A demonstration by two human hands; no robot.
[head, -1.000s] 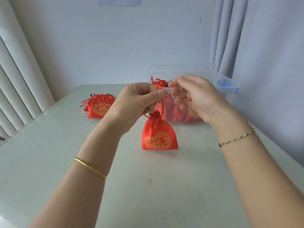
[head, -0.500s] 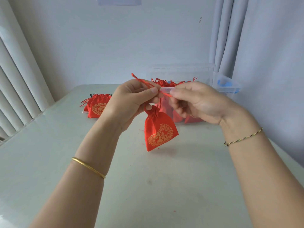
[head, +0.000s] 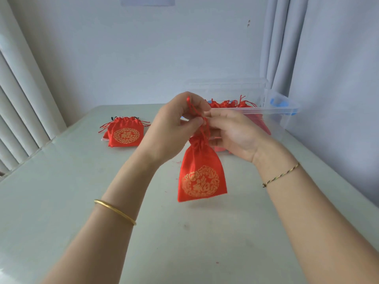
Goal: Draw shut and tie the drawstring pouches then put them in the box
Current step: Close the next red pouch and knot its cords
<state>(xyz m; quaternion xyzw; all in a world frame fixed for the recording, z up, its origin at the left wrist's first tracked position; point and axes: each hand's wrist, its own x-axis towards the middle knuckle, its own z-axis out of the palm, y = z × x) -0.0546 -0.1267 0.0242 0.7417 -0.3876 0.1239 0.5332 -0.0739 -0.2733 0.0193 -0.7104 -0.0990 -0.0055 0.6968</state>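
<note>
Okay: left hand (head: pixel 170 130) pinches the red cord (head: pixel 202 124) between thumb and forefinger, one cord end poking up above the knuckles. Right hand (head: pixel 233 134), palm turned toward the person, fingers curled, pinches the same cord right beside the left fingertips; the two hands touch there. Pouch (head: pixel 202 175) hangs from the cord just below them, neck drawn shut and bunched, gold print facing the person, body slightly tilted. Can't tell if its bottom edge touches the counter (head: pixel 82 201).

Gold bangle (head: pixel 114 211) on the left wrist, thin braided bracelet (head: pixel 281 175) on the right. Clear box (head: pixel 287 109) sits behind the hands, toward the right, with red tied pouches (head: pixel 231 103) inside. Small pile (head: pixel 125 134) of open-topped red pouches lies far left on the counter, well apart from the box. Curtain (head: pixel 274 48) behind the box, blinds (head: pixel 20 99) at the left.
</note>
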